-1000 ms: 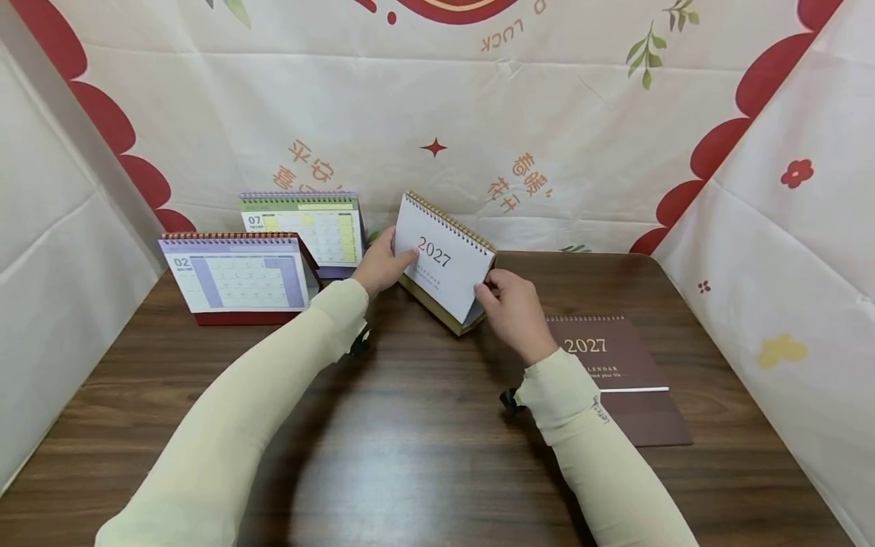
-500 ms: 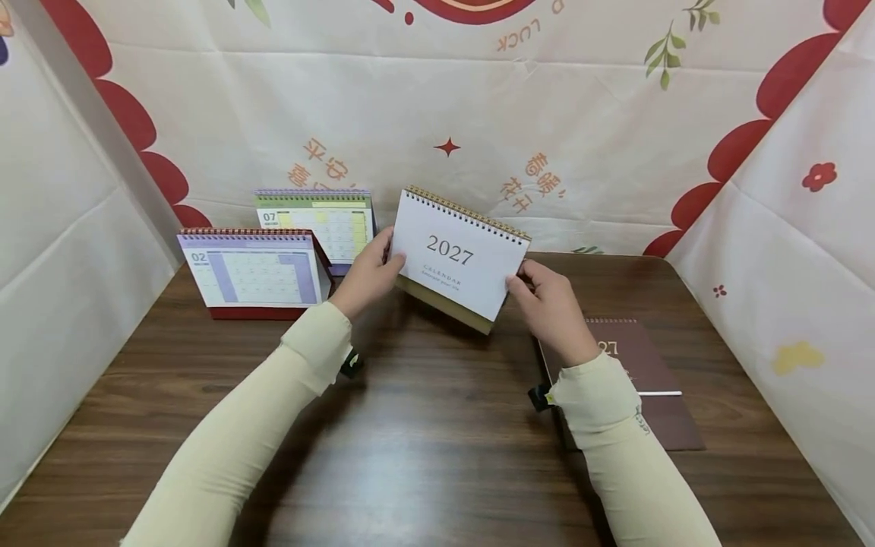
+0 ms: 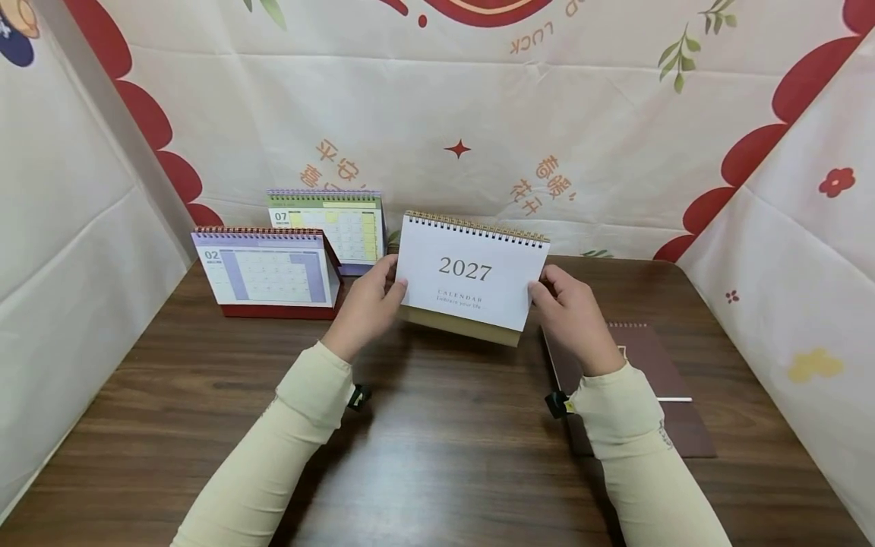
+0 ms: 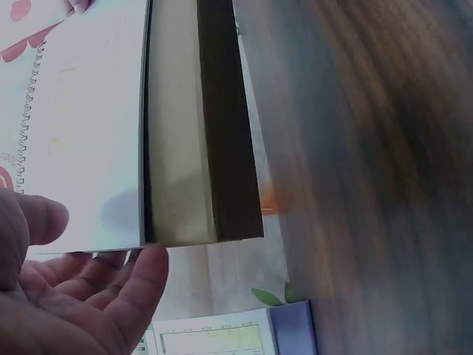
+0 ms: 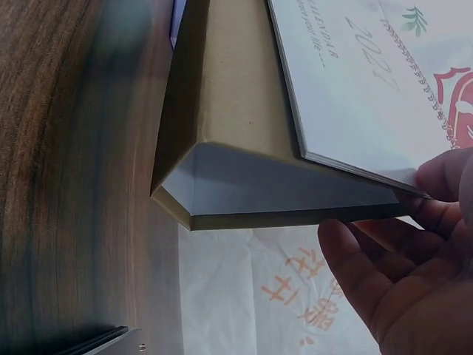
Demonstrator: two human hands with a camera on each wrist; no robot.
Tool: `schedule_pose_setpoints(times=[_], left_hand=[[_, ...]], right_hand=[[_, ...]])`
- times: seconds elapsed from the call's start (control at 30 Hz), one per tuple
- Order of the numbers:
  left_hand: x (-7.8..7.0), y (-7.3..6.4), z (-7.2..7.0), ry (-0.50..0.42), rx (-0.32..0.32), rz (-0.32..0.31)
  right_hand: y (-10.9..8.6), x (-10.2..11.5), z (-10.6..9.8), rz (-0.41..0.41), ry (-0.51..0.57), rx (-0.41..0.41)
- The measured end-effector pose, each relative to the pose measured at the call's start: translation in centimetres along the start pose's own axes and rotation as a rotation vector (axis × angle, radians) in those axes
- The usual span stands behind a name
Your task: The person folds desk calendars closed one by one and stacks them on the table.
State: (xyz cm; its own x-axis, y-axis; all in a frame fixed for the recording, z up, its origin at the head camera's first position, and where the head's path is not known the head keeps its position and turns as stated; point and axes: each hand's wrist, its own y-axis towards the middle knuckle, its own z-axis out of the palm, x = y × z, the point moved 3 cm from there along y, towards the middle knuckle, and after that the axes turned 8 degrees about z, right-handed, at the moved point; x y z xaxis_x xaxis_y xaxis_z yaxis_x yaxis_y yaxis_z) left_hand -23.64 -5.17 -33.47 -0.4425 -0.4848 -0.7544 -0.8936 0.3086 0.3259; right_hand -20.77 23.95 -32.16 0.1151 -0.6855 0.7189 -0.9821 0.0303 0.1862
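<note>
Between both hands is a white 2027 desk calendar point(image 3: 472, 273) with a gold coil and a tan folded stand point(image 5: 244, 81). My left hand point(image 3: 367, 308) grips its left edge, thumb on the white cover and fingers behind, as the left wrist view shows. At the right edge my right hand point(image 3: 574, 315) pinches the cover with the thumb in front and fingers at the back. The calendar tilts slightly down to the right, and the right wrist view shows its base raised off the table. Its hollow triangular end faces that camera.
On the left stand a red-based desk calendar point(image 3: 273, 277) and, behind it, a green-topped one point(image 3: 342, 235). A flat brown calendar point(image 3: 659, 365) with a white band lies under the right forearm. A printed cloth point(image 3: 478, 99) hangs behind the brown wooden table point(image 3: 424, 456).
Both hands have turned the white calendar from a steep slant to nearly level, so its cover now faces the head camera. The head view has shifted slightly left.
</note>
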Motion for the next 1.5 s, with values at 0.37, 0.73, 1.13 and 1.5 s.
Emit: schedule_pose_setpoints(times=[0.37, 0.73, 1.13, 1.5], left_hand=[[-0.1, -1.6, -0.8, 0.018, -0.075, -0.032], [1.3, -2.2, -0.9, -0.254, -0.027, -0.078], [1.2, -2.5, -0.8, -0.354, -0.042, -0.073], [1.2, -2.6, -0.5, -0.338, -0.096, -0.013]], right_hand=[[-0.6, 0.4, 0.7, -0.020, 0.000, 0.035], [-1.0, 0.7, 0.9, 0.006, 0.031, 0.020], [-0.9, 0.4, 0.9, 0.035, 0.154, -0.009], [-0.9, 0.3, 0.8, 0.053, 0.239, -0.028]])
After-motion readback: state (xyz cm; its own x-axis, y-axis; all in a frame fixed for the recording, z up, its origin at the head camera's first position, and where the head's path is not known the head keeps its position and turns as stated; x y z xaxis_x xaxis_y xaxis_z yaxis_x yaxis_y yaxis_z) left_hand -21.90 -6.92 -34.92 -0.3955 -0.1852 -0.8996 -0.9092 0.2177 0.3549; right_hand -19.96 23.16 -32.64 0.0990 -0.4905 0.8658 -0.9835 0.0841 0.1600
